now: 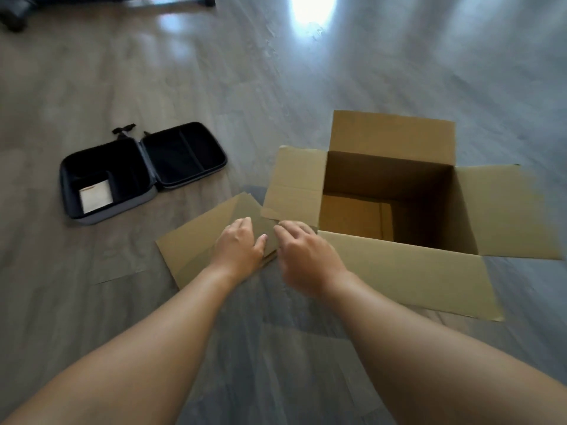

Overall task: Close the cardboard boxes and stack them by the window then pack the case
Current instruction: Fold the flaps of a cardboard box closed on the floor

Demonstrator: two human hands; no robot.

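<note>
- The grey wood floor [122,302] carries everything.
- An open cardboard box [389,191] stands right of centre, all four flaps spread outward.
- A flattened cardboard piece [196,240] lies just left of it.
- A black case [141,170] lies open, further left, with a white card [95,196] inside.
- Both hands rest on the flattened cardboard: left hand [239,243] and right hand [306,253], fingers loosely bent; whether they grip it cannot be told.

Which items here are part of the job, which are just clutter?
Job:
- open cardboard box
- flat cardboard piece, under left hand; right hand at its edge
- open black case

Lying about:
- dark furniture base, far corner
</note>
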